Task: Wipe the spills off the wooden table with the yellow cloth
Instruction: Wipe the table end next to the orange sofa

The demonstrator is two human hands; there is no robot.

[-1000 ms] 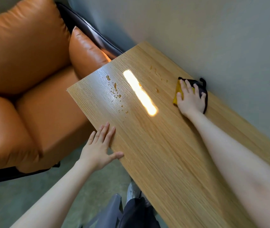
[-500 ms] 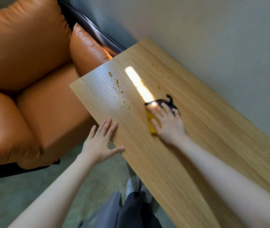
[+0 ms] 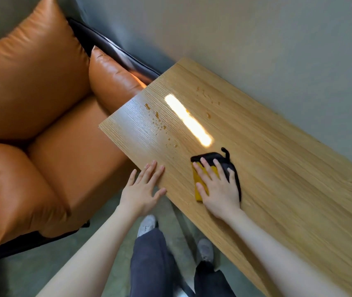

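The yellow cloth [image 3: 198, 185] lies flat on the wooden table [image 3: 277, 179], close to the near edge, with your right hand [image 3: 217, 189] spread over it. Your fingers are straight and pressing down; nothing is pinched or curled round the fabric. Its black trim and a small black loop [image 3: 225, 152] peek out past your fingertips on the far side.

Your left hand [image 3: 143, 189] rests flat at the table's near edge, fingers relaxed and slightly apart, holding nothing.

The spills [image 3: 160, 123] sit beyond the cloth, towards the table end nearest the orange armchair [image 3: 42, 125]: amber drops scattered beside the bright glare strip [image 3: 189, 123], with a few more [image 3: 208, 115] nearer the wall. None of them is under the cloth yet.

Expect the cloth to be light, soft and limp. It looks folded, so it will likely bunch or unfold if you push from one corner only. Keep your palm broad over its middle and press evenly, letting the leading edge meet the drops. The tabletop looks smooth and glossy, so the cloth should slide easily, and thin liquid may smear rather than lift on one pass.
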